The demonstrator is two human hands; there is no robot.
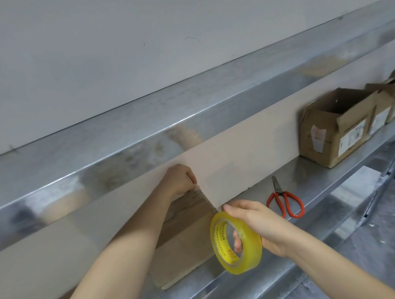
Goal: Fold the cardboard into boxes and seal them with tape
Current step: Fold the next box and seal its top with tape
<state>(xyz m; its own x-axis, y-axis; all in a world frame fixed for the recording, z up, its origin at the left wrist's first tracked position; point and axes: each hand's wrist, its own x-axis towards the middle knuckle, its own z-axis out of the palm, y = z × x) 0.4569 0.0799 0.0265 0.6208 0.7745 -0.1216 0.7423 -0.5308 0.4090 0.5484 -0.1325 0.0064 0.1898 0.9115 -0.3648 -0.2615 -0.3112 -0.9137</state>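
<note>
**A:** Where is the box that's being sealed?

**B:** The brown cardboard box [183, 238] lies on the steel bench [309, 172], partly under the left forearm. A strip of clear tape [207, 198] runs taut from its far top edge to the yellow-cored roll of clear tape [250, 252].

**A:** And the hands?

**B:** The left hand [181, 179] is bent over the far edge, fingers curled, pinning the strip's free end there. The right hand [259, 224] grips the roll, with fingers hooked through the core and the thumb over the outer band, just off the box's near-right corner.

**A:** How should this strip be laid?

**B:** I'd hold the far end firm and draw the roll toward the body with even tension, so the strip lands flat. Then smooth it down before cutting. Slack or a slanted pull would likely leave wrinkles or gaping flaps. The red-handled scissors [279, 191] lie near on the bench, to the right, handy for that cut.

**A:** Anything else there?

**B:** Several open brown cardboard boxes [334, 127] stand further right.
</note>
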